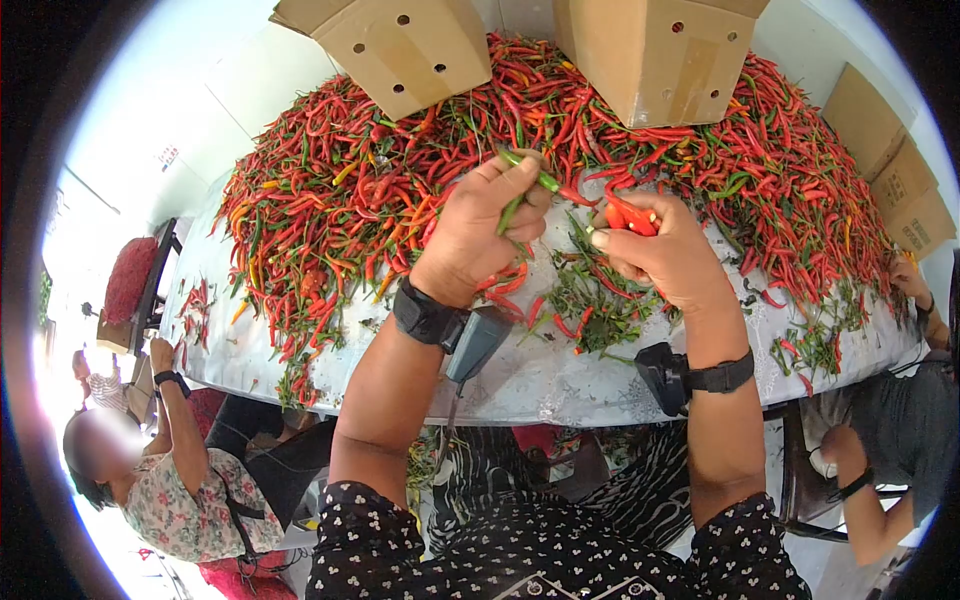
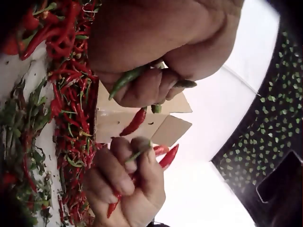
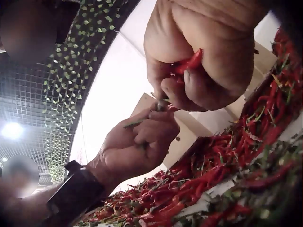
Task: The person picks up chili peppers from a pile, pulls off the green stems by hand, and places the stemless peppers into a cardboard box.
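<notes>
My left hand pinches a few chili peppers near the middle of the table. A green chili pokes out of its curled fingers, and a red chili hangs past the fingertips toward the other hand. Close to its right, my right hand grips several red chilies between thumb and curled fingers. Their red tips stick out beside the right thumb in the left wrist view. Below both hands lies a small heap of green stems and chilies.
A large pile of red chilies spreads across the table. Two cardboard boxes stand at the back, and more cardboard is at the right. Other people sit at the left and right.
</notes>
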Available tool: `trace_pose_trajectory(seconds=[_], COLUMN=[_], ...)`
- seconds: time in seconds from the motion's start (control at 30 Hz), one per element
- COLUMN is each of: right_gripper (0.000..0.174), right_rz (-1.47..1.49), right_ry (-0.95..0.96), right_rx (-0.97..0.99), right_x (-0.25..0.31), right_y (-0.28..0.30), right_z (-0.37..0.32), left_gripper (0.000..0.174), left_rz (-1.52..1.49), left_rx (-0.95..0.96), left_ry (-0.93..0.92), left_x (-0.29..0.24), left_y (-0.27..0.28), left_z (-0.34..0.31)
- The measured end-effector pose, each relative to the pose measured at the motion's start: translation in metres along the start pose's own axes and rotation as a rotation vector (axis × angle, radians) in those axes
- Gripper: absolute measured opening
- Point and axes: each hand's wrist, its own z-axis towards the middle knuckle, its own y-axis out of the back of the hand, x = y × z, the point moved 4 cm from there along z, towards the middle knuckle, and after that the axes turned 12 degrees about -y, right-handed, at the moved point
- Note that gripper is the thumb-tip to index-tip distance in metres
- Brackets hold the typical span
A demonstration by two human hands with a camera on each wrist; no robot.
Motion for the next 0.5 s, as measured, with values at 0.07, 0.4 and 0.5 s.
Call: trace_pose_trajectory(seconds=[0.07, 0.4, 0.5], right_gripper=[0.013, 0.015, 0.014], right_rz=[0.088, 0.012, 0.005], right_ry=[-0.031, -0.046, -0.051], right_rx=[0.025, 0.003, -0.001], right_x=[-0.001, -0.005, -0.003], right_y=[0.005, -0.001, -0.003], right_z=[0.001, 0.004, 0.002], left_gripper=[0.009, 0.015, 0.018], left_rz=[0.022, 0.11, 0.146], left_rx=[-0.001, 0.17, 0.155], left_ry=[-0.002, 0.105, 0.108], left_x=[-0.006, 0.007, 0.007], left_y=[-0.001, -0.011, -0.012], left_z=[-0.003, -0.01, -0.01])
